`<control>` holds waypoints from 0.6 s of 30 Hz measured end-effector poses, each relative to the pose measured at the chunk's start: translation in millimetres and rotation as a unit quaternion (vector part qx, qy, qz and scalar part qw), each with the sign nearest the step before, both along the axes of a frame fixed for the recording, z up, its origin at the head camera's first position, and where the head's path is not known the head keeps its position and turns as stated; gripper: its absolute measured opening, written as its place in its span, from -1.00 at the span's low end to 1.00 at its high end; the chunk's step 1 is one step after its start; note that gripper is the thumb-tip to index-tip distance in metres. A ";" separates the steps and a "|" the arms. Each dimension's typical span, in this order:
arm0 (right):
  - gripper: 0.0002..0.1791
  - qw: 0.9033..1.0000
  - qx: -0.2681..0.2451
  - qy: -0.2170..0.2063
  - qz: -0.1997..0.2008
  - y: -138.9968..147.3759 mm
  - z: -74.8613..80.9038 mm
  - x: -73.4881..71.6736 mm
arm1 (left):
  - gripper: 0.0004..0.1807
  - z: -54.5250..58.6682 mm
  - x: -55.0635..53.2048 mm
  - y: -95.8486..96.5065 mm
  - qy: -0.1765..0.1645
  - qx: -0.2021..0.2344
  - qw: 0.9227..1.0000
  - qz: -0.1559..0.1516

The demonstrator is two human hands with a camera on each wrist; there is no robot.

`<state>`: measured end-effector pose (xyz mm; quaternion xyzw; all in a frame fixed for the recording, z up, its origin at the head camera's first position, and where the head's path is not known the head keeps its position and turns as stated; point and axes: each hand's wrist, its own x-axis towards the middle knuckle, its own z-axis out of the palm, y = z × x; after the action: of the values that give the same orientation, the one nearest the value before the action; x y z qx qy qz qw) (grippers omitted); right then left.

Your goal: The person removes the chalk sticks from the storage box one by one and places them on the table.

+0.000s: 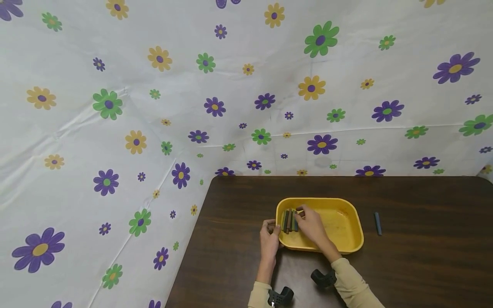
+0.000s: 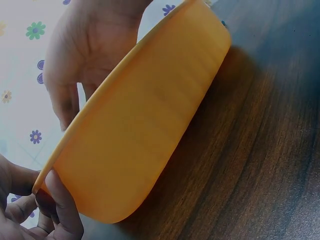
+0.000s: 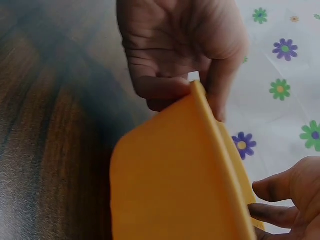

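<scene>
A yellow plastic tray (image 1: 339,246) stands on the dark wooden table. Several slim coloured sticks (image 1: 288,222), much like crayons or pastels, lie side by side at its left end. My left hand (image 1: 268,239) grips the tray's left rim; the left wrist view has its thumb and fingers (image 2: 64,205) on either side of that rim. Inside the tray, my right hand (image 1: 311,224) reaches to the rightmost sticks, its fingers touching or just above them. In the right wrist view the right fingers (image 3: 277,215) look spread, with part of them behind the rim.
One blue stick (image 1: 378,223) lies on the table (image 1: 431,239), to the right of the tray. A white cloth with printed flowers (image 1: 246,102) hangs behind the table and along its left side. Black wrist cameras (image 1: 323,278) are strapped at both sleeves.
</scene>
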<state>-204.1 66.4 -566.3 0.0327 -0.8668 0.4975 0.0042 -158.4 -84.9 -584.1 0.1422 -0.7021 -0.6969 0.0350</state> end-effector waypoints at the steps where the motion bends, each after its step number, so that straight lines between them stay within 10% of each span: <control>1: -0.68 1.000 0.002 0.001 0.001 -1.4 -1.6 0.9 | -0.77 -0.4 1.1 -0.1 0.000 0.000 1.000 0.000; 18: -0.65 1.000 0.030 0.002 0.003 -17.9 -10.1 -4.4 | -0.77 2.3 0.9 -0.3 0.002 0.001 1.000 0.001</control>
<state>-208.6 48.6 -576.4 0.0367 -0.8811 0.4716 0.0031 -157.5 -85.2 -581.8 0.1417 -0.7012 -0.6978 0.0374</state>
